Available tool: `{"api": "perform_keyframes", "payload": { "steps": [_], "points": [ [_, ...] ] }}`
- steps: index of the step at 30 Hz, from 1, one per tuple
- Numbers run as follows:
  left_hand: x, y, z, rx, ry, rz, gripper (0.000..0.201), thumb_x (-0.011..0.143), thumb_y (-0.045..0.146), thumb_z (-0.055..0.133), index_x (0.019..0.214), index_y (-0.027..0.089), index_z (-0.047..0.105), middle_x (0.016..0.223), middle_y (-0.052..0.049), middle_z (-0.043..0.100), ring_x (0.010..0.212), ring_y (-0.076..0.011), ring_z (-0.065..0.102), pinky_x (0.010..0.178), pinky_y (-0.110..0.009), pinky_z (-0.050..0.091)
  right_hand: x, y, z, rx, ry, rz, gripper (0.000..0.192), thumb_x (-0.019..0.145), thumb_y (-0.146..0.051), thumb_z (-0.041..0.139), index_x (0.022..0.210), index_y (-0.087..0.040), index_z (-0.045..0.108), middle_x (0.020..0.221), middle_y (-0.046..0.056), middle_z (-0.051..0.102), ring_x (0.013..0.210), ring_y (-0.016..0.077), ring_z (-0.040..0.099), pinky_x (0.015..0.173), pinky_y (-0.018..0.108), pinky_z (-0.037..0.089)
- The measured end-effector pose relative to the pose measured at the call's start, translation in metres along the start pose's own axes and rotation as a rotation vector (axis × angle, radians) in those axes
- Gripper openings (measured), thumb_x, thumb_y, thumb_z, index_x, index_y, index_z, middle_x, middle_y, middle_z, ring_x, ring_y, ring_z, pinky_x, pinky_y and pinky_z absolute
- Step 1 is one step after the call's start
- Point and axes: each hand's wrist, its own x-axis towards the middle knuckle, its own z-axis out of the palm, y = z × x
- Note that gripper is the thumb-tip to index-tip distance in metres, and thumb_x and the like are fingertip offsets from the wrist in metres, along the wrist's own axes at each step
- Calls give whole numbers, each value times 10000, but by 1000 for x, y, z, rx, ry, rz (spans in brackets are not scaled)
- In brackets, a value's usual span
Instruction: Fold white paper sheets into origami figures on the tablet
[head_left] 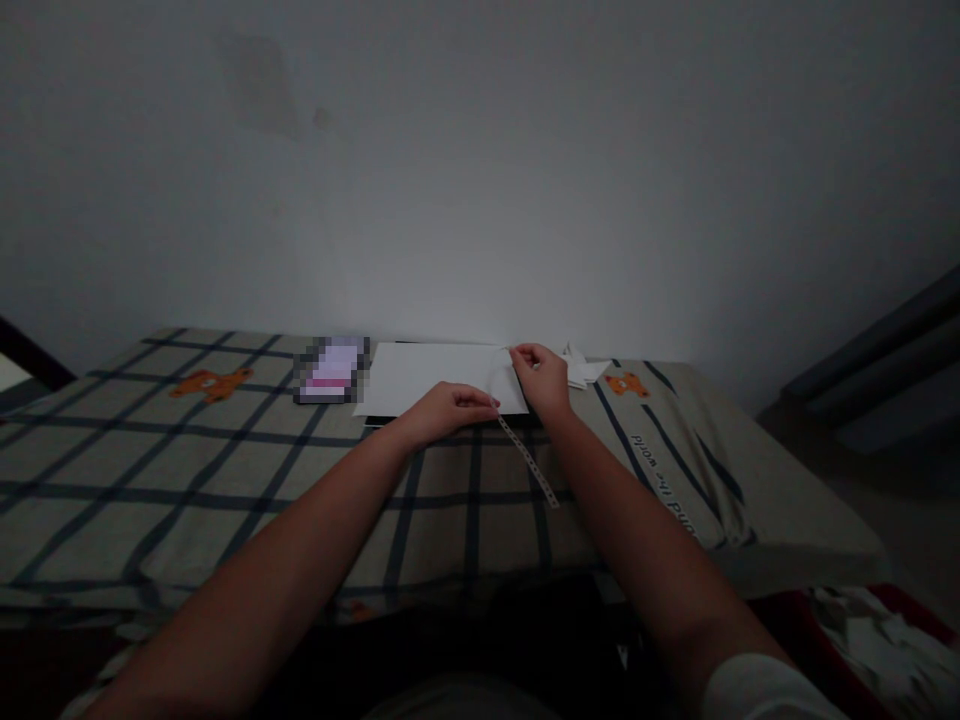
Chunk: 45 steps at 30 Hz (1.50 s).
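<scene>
A narrow pale paper strip with a row of dark marks is pinched between the fingertips of my left hand. Its lower end hangs toward me over the checked cloth. Above the left fingertips the strip curves in a faint loop up to my right hand, whose thumb and finger are closed on its upper part. Both hands are over the right part of a white sheet, which lies flat on something dark showing at its front edge.
A phone-like device with a lit, blurred screen lies left of the sheet. Folded white paper pieces lie beyond my right hand. The checked cloth covers the bed-like surface, which meets a plain wall. A red-edged container is at lower right.
</scene>
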Motion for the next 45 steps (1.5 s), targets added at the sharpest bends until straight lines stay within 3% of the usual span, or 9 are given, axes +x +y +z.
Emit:
{"api": "perform_keyframes", "payload": {
  "steps": [5,12,15,20,23,28,37,40,45],
  "points": [
    [-1,4,-7,19,129,21,246,660,402,709,749,174,710,709,-27,673,639,-132,562,627,-262,423,2,6,3,9,-7,2,297,793,-392,517,865,-151,675,778,62,677,697,167,591,685,276,453],
    [0,5,-14,-53,348,-5,275,666,428,683,765,171,688,736,-29,638,610,-111,491,532,-219,364,2,7,4,20,-31,-26,275,780,-384,534,811,-153,680,712,47,655,660,161,571,658,270,442],
    [0,4,-11,-13,271,-69,333,662,480,672,770,165,688,652,-22,590,561,-108,463,469,-210,320,2,6,3,10,-20,-15,285,787,-391,519,817,-157,680,707,44,652,661,161,567,660,272,441],
    [-5,7,-2,-10,4,-121,371,674,506,660,832,172,688,586,9,526,473,-77,382,429,-209,240,3,9,5,14,-12,-5,290,786,-396,518,831,-159,679,736,51,665,664,164,576,669,278,447],
    [-6,9,1,-65,-19,-105,314,669,479,670,736,173,648,543,31,482,446,-68,349,423,-212,210,3,11,6,9,-22,1,287,787,-396,516,838,-164,676,759,53,672,678,164,582,680,278,451],
    [-1,8,-5,-209,127,-70,272,664,421,684,654,166,589,554,36,458,475,-65,364,437,-197,227,2,10,5,-3,-51,1,274,780,-385,530,830,-162,681,762,49,676,684,161,583,677,275,446],
    [1,10,-35,-437,624,69,350,594,452,741,753,160,630,723,-5,569,610,-77,472,467,-162,302,1,3,4,86,-342,23,246,751,-378,579,808,-174,706,808,43,701,753,159,610,724,284,440],
    [0,12,-37,-498,642,84,363,589,456,746,747,155,619,721,-1,564,585,-63,456,447,-153,283,1,3,4,117,-449,37,226,746,-368,591,797,-184,711,816,39,705,770,159,614,746,295,441],
    [1,13,-36,-600,601,95,311,605,392,745,736,151,598,700,13,541,567,-51,449,414,-146,243,-2,6,8,167,-517,44,214,734,-361,611,809,-187,709,846,47,701,775,151,610,738,293,443]
  ]
}}
